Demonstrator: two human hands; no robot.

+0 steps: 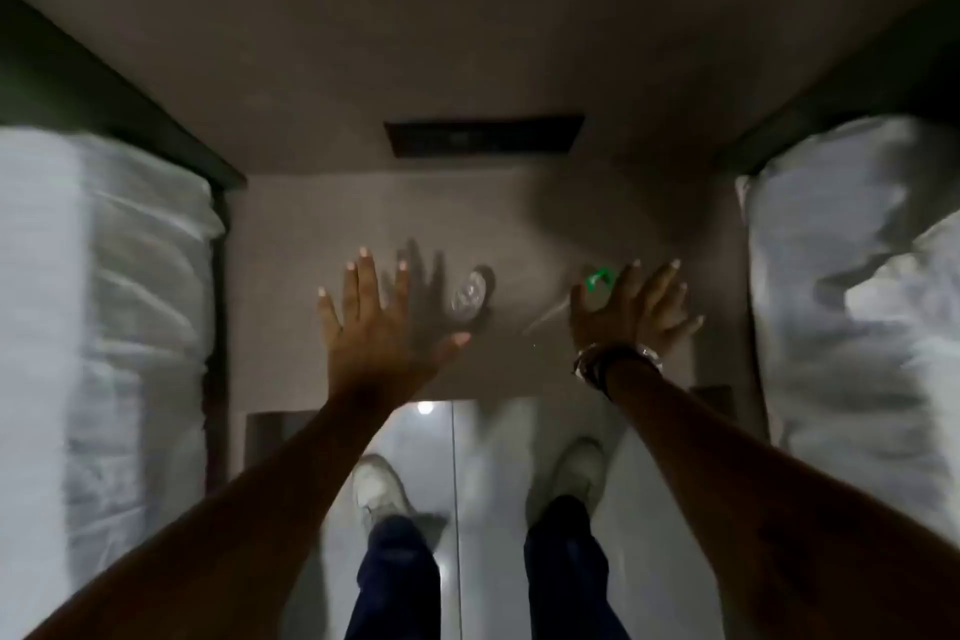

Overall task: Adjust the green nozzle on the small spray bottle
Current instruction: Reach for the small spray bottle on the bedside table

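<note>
Between two white-sheeted beds [104, 301], a person stands at a small brown table [519, 203] pushed against the far wall, both arms stretched out over it. Their left hand [384, 322] is spread flat, fingers splayed, holding nothing and hovering over the table's left half. Their right hand [631, 309], with a bracelet [615, 361] at the wrist, is also open with the fingers fanned, and it sits just in front of the small spray bottle [592, 299], whose green nozzle [597, 278] peeks out beside the thumb. Whether the palm is touching the bottle I cannot tell; the picture is dim and smeared. A clear glass [469, 296] stands on the table between the two hands. To my eye the job has not begun: this looks like the reach toward the bottle, with no grip yet. Next, I would guess, the right hand needs to close round the bottle's body to steady it, and the left must cross over, clear of the glass, to pinch and twist the nozzle.
</note>
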